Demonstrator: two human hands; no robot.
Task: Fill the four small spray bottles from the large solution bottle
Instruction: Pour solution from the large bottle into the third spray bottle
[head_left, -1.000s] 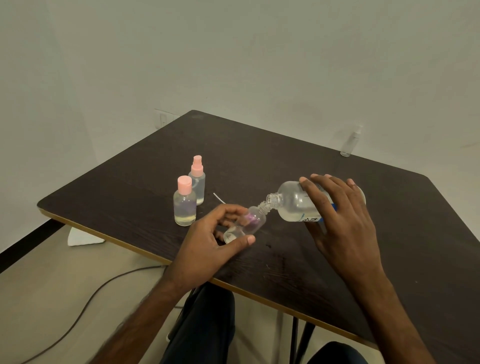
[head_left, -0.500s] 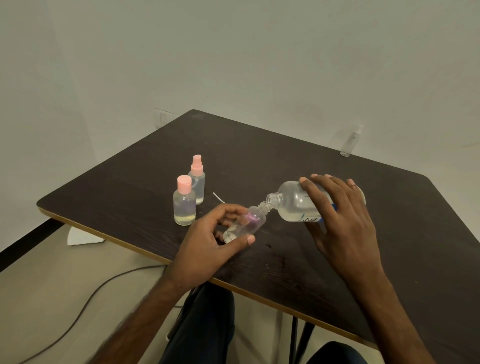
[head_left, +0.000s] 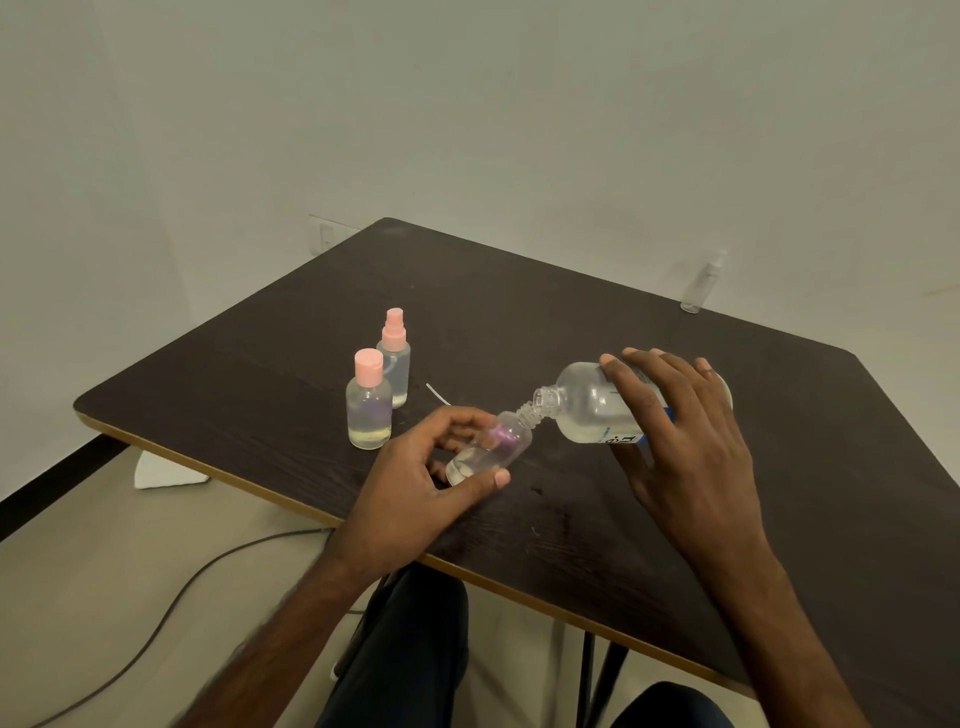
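Observation:
My right hand (head_left: 685, 447) grips the large clear solution bottle (head_left: 587, 405), tipped on its side with its open neck pointing left. My left hand (head_left: 415, 493) holds a small uncapped clear bottle (head_left: 493, 449), tilted so its mouth meets the large bottle's neck; a little liquid lies in it. Two small bottles stand upright to the left: one with a flat pink cap (head_left: 369, 400) and, behind it, one with a pink spray top (head_left: 394, 358). Both hold a shallow layer of liquid.
The dark wooden table (head_left: 571, 322) has its near edge just under my left wrist. A thin white tube (head_left: 439, 394) lies behind my left hand. A slim clear spray bottle (head_left: 702, 283) stands by the wall at the far right. A cable (head_left: 156, 623) runs across the floor.

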